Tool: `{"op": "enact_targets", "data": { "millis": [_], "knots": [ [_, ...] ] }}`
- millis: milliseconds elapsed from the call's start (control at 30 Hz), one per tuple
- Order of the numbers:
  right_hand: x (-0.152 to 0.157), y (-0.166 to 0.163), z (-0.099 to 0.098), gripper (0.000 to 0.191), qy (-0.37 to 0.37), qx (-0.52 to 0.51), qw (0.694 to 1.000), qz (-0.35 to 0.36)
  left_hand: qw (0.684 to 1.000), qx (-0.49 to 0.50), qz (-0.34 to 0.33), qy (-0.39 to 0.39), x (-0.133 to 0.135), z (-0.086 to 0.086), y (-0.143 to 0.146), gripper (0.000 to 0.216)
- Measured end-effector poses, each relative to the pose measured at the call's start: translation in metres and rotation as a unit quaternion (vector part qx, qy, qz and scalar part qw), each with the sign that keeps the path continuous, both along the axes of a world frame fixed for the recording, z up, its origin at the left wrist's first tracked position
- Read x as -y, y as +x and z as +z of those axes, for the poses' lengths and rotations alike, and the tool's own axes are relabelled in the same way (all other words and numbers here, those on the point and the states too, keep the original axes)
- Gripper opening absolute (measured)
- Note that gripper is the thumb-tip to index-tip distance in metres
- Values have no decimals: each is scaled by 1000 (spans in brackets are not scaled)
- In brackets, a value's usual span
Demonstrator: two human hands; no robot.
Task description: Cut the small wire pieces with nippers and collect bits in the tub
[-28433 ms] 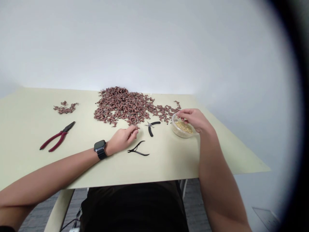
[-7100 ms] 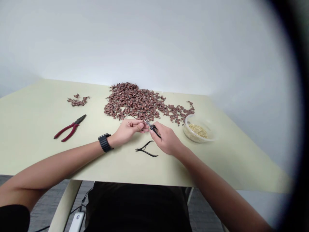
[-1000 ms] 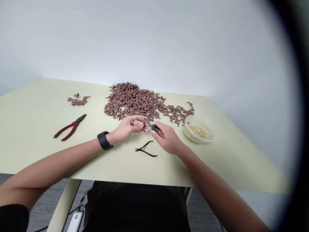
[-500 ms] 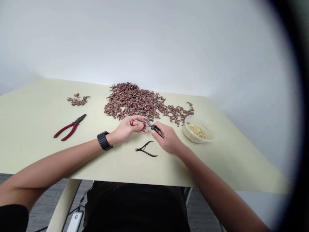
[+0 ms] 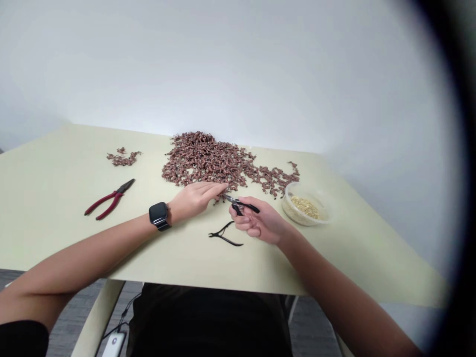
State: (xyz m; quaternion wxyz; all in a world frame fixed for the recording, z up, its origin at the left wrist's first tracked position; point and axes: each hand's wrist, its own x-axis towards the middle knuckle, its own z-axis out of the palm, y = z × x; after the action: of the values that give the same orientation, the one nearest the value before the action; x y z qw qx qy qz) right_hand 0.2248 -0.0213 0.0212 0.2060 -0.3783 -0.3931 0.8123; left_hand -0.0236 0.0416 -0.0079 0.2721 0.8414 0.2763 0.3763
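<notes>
My right hand (image 5: 260, 220) is closed around small black-handled pliers (image 5: 238, 204), their silver jaws pointing left at my left fingertips. Palm down, my left hand (image 5: 195, 201) has its fingers pressed together at the front edge of a heap of small reddish-brown pieces (image 5: 208, 156). One small reddish-brown piece (image 5: 220, 198) shows just under those fingers, by the jaws; the fingers partly hide it. Below the hands, black cuticle nippers (image 5: 224, 235) lie on the table with their handles spread.
Red-handled pliers (image 5: 110, 199) lie to the left. Behind them is a small group of brown pieces (image 5: 123, 158). A clear round tub (image 5: 293, 213) of gold-coloured bits stands at the right. The pale table (image 5: 167, 263) meets a white wall at the back.
My left hand has rolled from palm up to palm down. My right hand has turned so its curled fingers show, with the pliers slightly lower. The view has tilted up a little.
</notes>
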Motion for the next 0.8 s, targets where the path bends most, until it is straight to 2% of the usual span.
{"op": "enact_targets", "data": {
  "millis": [67, 133, 200, 267, 300, 367, 500, 800],
  "knots": [
    [-1, -1, -4, 44, 49, 41, 998, -23, 999, 14, 2, -38, -1, -1, 2, 46],
    [-1, -3, -12, 41, 183, 131, 970, -89, 989, 72, -1, -133, 0, -1, 7, 46],
    [-1, -4, -19, 37, 354, 240, 891, -154, 955, 145, -24, -256, 2, -1, 12, 48],
    [0, -4, -23, 33, 476, 318, 802, -169, 914, 192, -48, -354, 4, 2, 16, 49],
    [0, -3, -24, 31, 510, 340, 774, -160, 898, 202, -56, -387, 5, 3, 17, 50],
    [1, -1, -24, 28, 545, 363, 744, -133, 879, 211, -67, -423, 6, 6, 17, 53],
    [2, 0, -23, 25, 578, 371, 720, -99, 861, 223, -93, -447, 7, 4, 16, 57],
    [3, 0, -21, 23, 589, 365, 717, -76, 860, 217, -106, -449, 7, -2, 16, 53]
  ]
}}
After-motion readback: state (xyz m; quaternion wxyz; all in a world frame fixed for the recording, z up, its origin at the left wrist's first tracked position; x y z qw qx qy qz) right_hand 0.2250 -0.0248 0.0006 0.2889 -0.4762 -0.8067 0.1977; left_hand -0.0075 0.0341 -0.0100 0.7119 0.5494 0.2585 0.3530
